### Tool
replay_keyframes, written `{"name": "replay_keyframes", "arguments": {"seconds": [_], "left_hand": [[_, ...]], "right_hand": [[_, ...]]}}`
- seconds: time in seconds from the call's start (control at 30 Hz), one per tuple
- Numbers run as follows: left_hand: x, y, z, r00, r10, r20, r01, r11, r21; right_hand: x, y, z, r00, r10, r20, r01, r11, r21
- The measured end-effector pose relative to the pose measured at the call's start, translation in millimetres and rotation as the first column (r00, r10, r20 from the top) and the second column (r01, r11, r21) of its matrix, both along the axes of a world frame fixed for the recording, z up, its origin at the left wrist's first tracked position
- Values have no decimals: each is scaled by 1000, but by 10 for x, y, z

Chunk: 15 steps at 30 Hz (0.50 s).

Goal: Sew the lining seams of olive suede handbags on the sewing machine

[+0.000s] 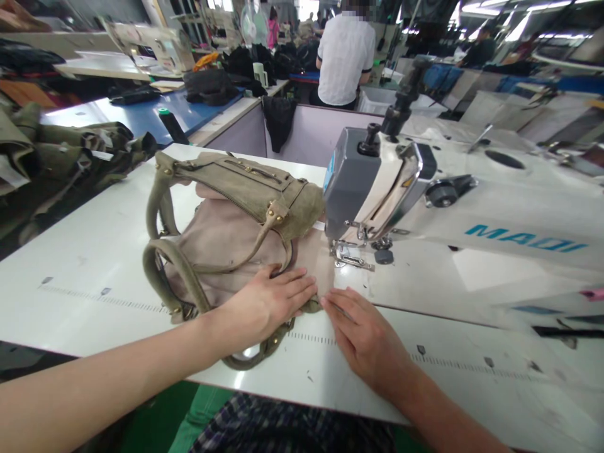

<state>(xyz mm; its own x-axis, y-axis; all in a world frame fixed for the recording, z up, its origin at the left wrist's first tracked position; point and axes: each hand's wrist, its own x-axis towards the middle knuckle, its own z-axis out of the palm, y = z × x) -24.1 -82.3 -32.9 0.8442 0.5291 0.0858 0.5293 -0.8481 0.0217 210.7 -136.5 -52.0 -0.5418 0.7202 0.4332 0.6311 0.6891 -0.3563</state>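
An olive-green handbag (255, 173) lies on the white sewing table, its beige lining (221, 229) pulled out toward me. Rolled handles (177, 264) loop at its left side. My left hand (278, 292) rests flat on the lining near its right end, fingers stretched out. Beside it, my right hand (352, 321) touches the lining's near right edge with fingers held together; whether they pinch the cloth is partly hidden. Just beyond my right hand is the presser foot (352, 255) of the sewing machine (377, 182), close to the lining's right edge.
Several olive bags (61, 157) are heaped at the left. A dark thread cone (173, 126) stands behind the table, and black cloth (279, 123) hangs over the partition. A person in a white shirt (346, 60) is farther back. The machine's arm fills the right side.
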Motion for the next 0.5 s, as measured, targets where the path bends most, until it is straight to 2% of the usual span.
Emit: {"name": "replay_keyframes", "arguments": {"seconds": [0.23,0.5], "left_hand": [[64,276,-51,998,24,-52,-22,999,40],[195,538,51,995,65,-82,-64,998,13]], "right_hand": [[6,189,3,998,-52,43,51,998,23],[-40,204,-12,968,-172,182,180,983,-26]]}}
